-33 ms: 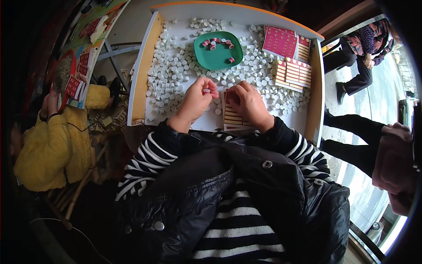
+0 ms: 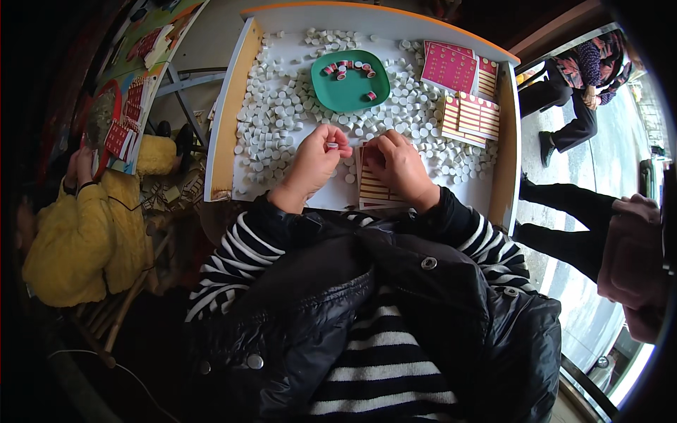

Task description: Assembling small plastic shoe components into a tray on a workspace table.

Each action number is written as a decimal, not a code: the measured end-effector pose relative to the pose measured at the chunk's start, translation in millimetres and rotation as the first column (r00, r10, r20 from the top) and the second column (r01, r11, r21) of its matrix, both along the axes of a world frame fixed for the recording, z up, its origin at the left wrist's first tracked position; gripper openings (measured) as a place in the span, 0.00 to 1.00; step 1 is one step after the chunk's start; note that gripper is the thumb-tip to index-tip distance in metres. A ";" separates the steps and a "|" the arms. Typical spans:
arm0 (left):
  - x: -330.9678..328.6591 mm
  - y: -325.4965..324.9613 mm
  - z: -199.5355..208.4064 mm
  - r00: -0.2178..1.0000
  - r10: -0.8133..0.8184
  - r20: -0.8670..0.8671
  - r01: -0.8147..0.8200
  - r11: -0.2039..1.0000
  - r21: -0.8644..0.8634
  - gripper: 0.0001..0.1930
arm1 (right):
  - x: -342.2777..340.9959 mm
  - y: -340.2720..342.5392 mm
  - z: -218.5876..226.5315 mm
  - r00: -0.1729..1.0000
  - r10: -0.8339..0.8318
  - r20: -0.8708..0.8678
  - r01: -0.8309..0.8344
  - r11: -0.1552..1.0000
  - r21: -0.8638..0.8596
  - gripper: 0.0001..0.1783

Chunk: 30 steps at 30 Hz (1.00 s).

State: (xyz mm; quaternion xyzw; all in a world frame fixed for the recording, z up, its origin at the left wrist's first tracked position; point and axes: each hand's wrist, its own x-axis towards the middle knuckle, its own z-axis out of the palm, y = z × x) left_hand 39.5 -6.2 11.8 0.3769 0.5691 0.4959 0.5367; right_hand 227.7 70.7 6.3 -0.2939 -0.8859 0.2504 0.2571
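Observation:
My left hand (image 2: 316, 163) is closed in a pinch on a small white round piece (image 2: 331, 145), above the near part of a shallow drawer-like tray (image 2: 220, 151). To its right, my right hand (image 2: 402, 167) has its fingers drawn together over striped red-and-cream sticker sheets (image 2: 374, 192); whatever is between the fingertips is hidden. Around both hands lie a great many loose small white round pieces (image 2: 271, 127). Beyond them, a green plate (image 2: 345, 99) carries several similar pieces (image 2: 371, 96) with red sides.
Red sheets (image 2: 449, 67) and striped sheets (image 2: 479, 116) lie at the tray's right. On the left, a person in a yellow garment (image 2: 74, 240) works at another table (image 2: 151, 92) bearing red sheets. Two other people are at the right, one seated (image 2: 589, 70).

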 end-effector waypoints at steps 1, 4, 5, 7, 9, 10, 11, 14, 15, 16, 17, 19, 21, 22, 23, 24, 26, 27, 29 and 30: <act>0.3 -0.7 0.0 1.000 -0.007 0.004 0.007 1.000 0.019 0.11 | -0.4 0.2 -0.7 1.000 -0.001 -0.004 0.002 1.000 0.024 0.10; 4.0 -1.5 1.3 1.000 -0.024 0.012 0.023 0.998 0.061 0.13 | 1.8 2.3 -6.2 1.000 -0.012 0.010 0.012 1.000 -0.003 0.10; 8.4 -1.6 1.5 1.000 -0.003 -0.030 0.007 0.990 0.142 0.16 | 3.5 3.2 -7.0 1.000 -0.018 0.016 0.018 1.000 -0.016 0.10; 14.9 -2.3 5.4 0.992 0.053 -0.110 -0.018 0.954 0.300 0.21 | 6.3 5.4 -1.1 0.998 -0.046 -0.030 0.038 0.970 -0.238 0.10; 19.3 -3.8 14.9 0.976 0.060 -0.211 0.018 0.937 0.349 0.24 | 8.7 6.2 14.3 0.986 -0.132 -0.099 0.039 0.771 -0.636 0.09; 20.7 -4.5 19.8 0.949 0.072 -0.306 0.056 0.919 0.390 0.28 | 9.0 6.2 22.4 0.986 -0.133 -0.103 0.038 0.773 -0.634 0.09; 21.7 -5.1 24.4 0.915 0.087 -0.395 0.098 0.899 0.426 0.31 | 8.1 4.7 36.8 0.968 -0.155 -0.198 -0.052 0.649 -0.759 0.09; 23.9 -4.5 33.7 0.870 0.110 -0.481 0.151 0.868 0.473 0.35 | 8.8 3.7 57.3 0.899 -0.247 -0.361 -0.263 0.354 -0.897 0.10; 24.7 -4.1 35.2 0.844 0.126 -0.522 0.178 0.852 0.493 0.37 | 10.3 4.8 58.2 0.908 -0.214 -0.360 -0.295 0.282 -0.913 0.10; 25.3 -4.0 36.4 0.843 0.127 -0.523 0.178 0.852 0.493 0.37 | 10.8 6.1 58.9 0.915 -0.178 -0.362 -0.324 0.207 -0.923 0.10; 26.1 -3.8 37.3 0.839 0.127 -0.528 0.185 0.848 0.498 0.38 | 10.8 6.8 59.2 0.920 -0.142 -0.366 -0.349 0.129 -0.928 0.11; 27.5 -3.7 38.7 0.832 0.129 -0.539 0.197 0.840 0.506 0.39 | 9.1 5.7 55.5 0.915 -0.154 -0.372 -0.356 0.119 -0.927 0.11; 27.6 -3.6 39.6 0.829 0.133 -0.544 0.200 0.836 0.510 0.39 | 6.1 4.0 52.6 0.907 -0.183 -0.379 -0.367 0.099 -0.925 0.12; 27.5 -3.5 39.9 0.826 0.136 -0.548 0.204 0.833 0.514 0.39 | 5.0 3.4 53.4 0.907 -0.182 -0.380 -0.367 0.099 -0.925 0.12; 27.5 -3.4 40.1 0.823 0.139 -0.551 0.208 0.829 0.519 0.39 | 4.5 2.9 54.4 0.907 -0.188 -0.377 -0.363 0.103 -0.926 0.12; 27.5 -3.6 40.2 0.823 0.138 -0.551 0.208 0.829 0.519 0.39 | 3.8 2.3 56.1 0.907 -0.194 -0.374 -0.359 0.107 -0.927 0.12; 27.5 -4.1 40.5 0.811 0.146 -0.566 0.216 0.824 0.523 0.39 | 2.6 0.9 57.8 0.907 -0.201 -0.371 -0.355 0.112 -0.928 0.12; 27.4 -4.2 40.7 0.805 0.150 -0.574 0.221 0.822 0.525 0.39 | 1.9 0.0 58.2 0.908 -0.211 -0.362 -0.343 0.121 -0.931 0.12; 27.1 -4.6 40.5 0.809 0.144 -0.570 0.226 0.818 0.528 0.39 | 1.4 -1.1 59.0 0.909 -0.233 -0.344 -0.319 0.139 -0.937 0.12; 26.9 -4.9 40.2 0.812 0.139 -0.567 0.231 0.815 0.531 0.39 | 1.7 -1.2 59.8 0.909 -0.234 -0.345 -0.319 0.139 -0.937 0.12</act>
